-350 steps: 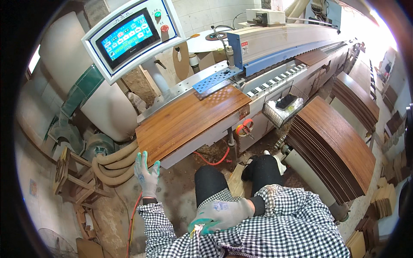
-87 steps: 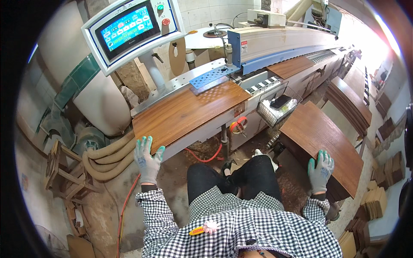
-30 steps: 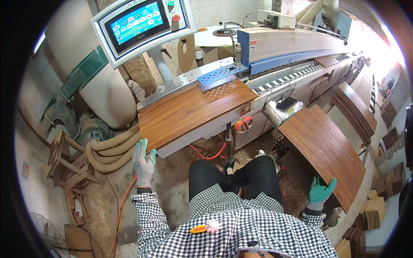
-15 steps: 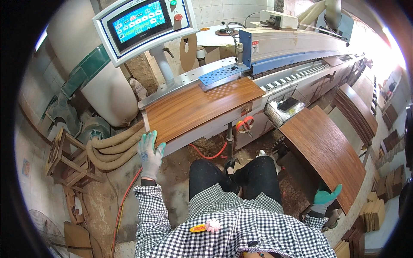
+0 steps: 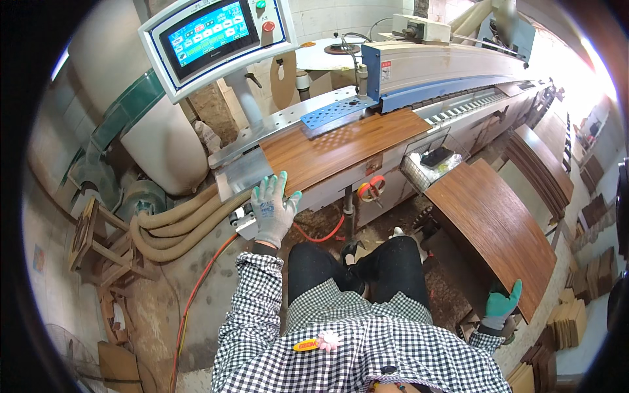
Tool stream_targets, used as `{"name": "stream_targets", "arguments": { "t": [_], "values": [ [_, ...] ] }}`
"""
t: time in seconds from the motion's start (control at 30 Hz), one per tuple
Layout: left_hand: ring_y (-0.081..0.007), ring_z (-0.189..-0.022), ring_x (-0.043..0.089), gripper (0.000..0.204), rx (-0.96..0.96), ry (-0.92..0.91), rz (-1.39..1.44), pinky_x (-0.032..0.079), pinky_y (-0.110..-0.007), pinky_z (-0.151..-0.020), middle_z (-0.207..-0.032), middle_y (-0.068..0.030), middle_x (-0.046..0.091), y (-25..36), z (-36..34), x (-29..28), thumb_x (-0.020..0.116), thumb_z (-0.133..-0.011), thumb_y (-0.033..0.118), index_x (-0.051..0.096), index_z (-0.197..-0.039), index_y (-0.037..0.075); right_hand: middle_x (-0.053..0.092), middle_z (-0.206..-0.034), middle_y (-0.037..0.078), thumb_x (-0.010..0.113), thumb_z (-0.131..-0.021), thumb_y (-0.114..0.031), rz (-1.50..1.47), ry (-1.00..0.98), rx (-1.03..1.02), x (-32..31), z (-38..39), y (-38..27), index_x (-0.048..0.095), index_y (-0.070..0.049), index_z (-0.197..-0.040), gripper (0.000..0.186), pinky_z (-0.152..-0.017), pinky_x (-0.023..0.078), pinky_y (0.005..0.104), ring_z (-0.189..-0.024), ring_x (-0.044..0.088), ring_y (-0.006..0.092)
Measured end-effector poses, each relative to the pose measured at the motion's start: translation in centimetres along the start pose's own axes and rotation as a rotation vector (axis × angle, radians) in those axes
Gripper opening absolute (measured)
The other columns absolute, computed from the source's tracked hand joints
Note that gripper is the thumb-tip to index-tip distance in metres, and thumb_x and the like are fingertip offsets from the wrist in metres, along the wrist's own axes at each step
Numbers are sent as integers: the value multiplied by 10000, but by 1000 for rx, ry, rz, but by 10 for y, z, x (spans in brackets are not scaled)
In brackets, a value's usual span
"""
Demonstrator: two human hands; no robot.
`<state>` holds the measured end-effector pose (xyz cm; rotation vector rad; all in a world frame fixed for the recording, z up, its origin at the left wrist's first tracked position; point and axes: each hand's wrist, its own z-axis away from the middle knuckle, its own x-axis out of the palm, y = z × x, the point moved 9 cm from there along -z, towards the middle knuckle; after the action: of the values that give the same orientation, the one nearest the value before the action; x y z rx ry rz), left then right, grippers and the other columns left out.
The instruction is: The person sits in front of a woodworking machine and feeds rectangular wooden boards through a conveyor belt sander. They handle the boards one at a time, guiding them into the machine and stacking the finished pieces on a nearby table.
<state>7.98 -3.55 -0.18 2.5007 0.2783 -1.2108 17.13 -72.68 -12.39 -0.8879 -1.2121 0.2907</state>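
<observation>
My left hand (image 5: 272, 211), in a grey glove with green fingertips, lies open with spread fingers against the left near corner of a brown wood-grain board (image 5: 347, 144). That board rests on the metal bed (image 5: 242, 180) of a long machine, partly beneath a blue perforated plate (image 5: 337, 112); its right end reaches the blue-edged beam (image 5: 445, 85). Low on the right, my right hand (image 5: 502, 305) grips the near edge of a second brown board (image 5: 495, 226). Its thumb shows along the edge, while some fingers are hidden.
A control panel with a lit screen (image 5: 211, 38) stands at the upper left. Beige hoses (image 5: 177, 229) and a wooden stool frame (image 5: 108, 245) are at left. A wire basket (image 5: 429, 167) hangs by a red handwheel (image 5: 372, 188). Stacked boards (image 5: 540, 170) stand at right.
My left hand has moved right and slightly away from me, and the board on the machine has slid right along the bed, baring metal at its left. My right hand stays on the second board.
</observation>
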Motion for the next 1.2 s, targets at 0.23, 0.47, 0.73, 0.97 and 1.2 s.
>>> {"name": "stream_targets", "arguments": {
  "t": [0.23, 0.47, 0.73, 0.97, 1.2],
  "values": [
    [-403, -1396, 387, 708, 117, 5, 241, 214, -547, -1171, -1465, -193, 494, 30, 19, -22, 649, -911, 455, 442, -1489, 102, 508, -1422, 145, 474, -869, 142, 388, -144, -143, 2, 0, 1, 489, -46, -1449, 610, -1044, 469, 386, -1215, 548, 270],
    [-399, -1490, 227, 910, 223, -105, 276, 168, -569, -1182, -1599, -189, 299, 59, 74, -66, 573, -863, 693, 401, -1517, 84, 525, -1416, 158, 569, -880, 98, 290, -598, 11, 124, 30, 93, 486, -37, -1436, 578, -1083, 449, 433, -1229, 559, 292],
    [-408, -1476, 236, 813, 57, -46, -130, 187, -595, -1174, -1592, -160, 314, 1, 128, -118, 609, -851, 676, 502, -1449, 136, 526, -1420, 195, 606, -798, 134, 509, -1297, -273, 272, 139, 203, 394, 61, -1459, 698, -1112, 383, 370, -1311, 510, 268],
    [-400, -1412, 358, 718, -128, -13, -74, 306, -548, -1140, -1477, -143, 481, -58, 140, -140, 688, -856, 569, 552, -1395, 114, 623, -1292, 115, 581, -1010, -366, -141, -963, 1148, 346, 209, 295, 541, -87, -1334, 429, -1015, 478, 448, -1161, 613, 286],
    [-386, -1417, 360, 701, -219, -14, -88, 297, -520, -1150, -1460, -168, 502, -87, 88, -112, 708, -854, 537, 564, -1384, 101, 665, -1205, 152, 553, -1028, -259, 70, -916, 865, 335, 158, 264, 520, 14, -1367, 436, -917, 539, 377, -1042, 666, 254]
  ]
}}
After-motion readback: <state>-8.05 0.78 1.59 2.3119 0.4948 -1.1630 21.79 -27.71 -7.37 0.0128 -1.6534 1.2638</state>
